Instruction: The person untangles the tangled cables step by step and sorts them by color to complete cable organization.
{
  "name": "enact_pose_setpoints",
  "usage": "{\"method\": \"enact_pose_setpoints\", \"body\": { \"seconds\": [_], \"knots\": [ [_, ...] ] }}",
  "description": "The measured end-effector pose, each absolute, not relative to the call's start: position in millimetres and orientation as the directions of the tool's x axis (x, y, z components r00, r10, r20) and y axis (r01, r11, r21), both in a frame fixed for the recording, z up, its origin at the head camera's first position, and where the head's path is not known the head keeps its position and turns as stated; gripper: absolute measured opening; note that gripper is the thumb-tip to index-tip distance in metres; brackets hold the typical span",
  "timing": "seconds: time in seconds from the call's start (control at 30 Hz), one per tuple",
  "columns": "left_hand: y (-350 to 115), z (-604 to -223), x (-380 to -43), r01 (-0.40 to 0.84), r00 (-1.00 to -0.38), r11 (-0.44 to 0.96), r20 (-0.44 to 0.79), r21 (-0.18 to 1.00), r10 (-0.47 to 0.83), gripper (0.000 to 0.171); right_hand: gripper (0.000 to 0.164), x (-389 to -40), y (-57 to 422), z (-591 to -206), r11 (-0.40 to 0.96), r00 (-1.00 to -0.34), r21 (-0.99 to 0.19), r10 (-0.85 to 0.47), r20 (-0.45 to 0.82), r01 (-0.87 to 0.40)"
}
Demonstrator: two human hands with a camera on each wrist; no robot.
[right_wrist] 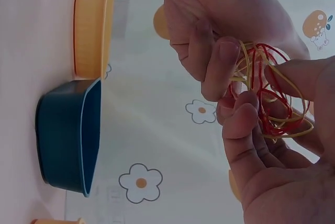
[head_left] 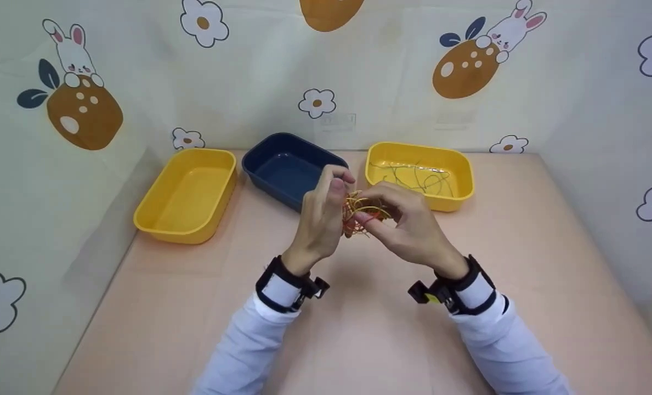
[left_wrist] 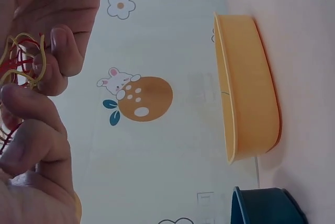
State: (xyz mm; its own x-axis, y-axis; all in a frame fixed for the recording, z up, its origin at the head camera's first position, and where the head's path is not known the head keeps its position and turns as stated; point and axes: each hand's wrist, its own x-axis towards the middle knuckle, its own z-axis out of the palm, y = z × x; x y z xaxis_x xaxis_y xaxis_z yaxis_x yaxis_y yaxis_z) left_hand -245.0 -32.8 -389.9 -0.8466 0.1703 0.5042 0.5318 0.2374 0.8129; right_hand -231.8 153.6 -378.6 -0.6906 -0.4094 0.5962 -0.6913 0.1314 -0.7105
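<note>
A tangled bundle of thin red and yellow strings [head_left: 365, 209] is held between my two hands, raised over the table. My left hand [head_left: 321, 216] grips the bundle's left side, its fingers partly curled. My right hand [head_left: 408, 225] pinches strands on the right side, thumb in front and fingers behind. In the right wrist view, loops of the strings [right_wrist: 286, 110] spread between the right thumb and fingers, and the left fingertips meet them. In the left wrist view, only part of the strings [left_wrist: 41, 72] shows; the rest lies outside the picture or behind fingers.
A yellow bin [head_left: 463, 196] at the back right holds several loose green strands [head_left: 435, 181]. Behind the left hand stands a dark blue bin [head_left: 265, 184], and a second yellow bin [head_left: 186, 237] stands to the left. Patterned sheeting [head_left: 391, 60] walls in the table [head_left: 358, 340].
</note>
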Motion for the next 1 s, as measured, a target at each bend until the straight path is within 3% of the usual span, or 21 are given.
{"method": "enact_pose_setpoints", "body": {
  "seconds": [0.27, 0.53, 1.0],
  "knots": [
    [-38, -386, -248, 0.469, -0.863, -0.016, 0.462, 0.883, 0.203, 0.035, 0.014, -240, 164, -376, 0.151, -0.78, -0.771, -0.241, 0.578, -0.618],
    [-40, -384, -249, 0.514, -0.811, -0.123, 0.528, 0.849, 0.251, 0.024, 0.009, -246, 173, -372, 0.126, -0.836, -0.827, -0.131, 0.533, -0.547],
    [-39, -387, -251, 0.634, -0.745, -0.056, 0.629, 0.771, 0.222, 0.018, 0.009, -245, 175, -370, 0.065, -0.872, -0.874, -0.144, 0.469, -0.481]
  ]
}}
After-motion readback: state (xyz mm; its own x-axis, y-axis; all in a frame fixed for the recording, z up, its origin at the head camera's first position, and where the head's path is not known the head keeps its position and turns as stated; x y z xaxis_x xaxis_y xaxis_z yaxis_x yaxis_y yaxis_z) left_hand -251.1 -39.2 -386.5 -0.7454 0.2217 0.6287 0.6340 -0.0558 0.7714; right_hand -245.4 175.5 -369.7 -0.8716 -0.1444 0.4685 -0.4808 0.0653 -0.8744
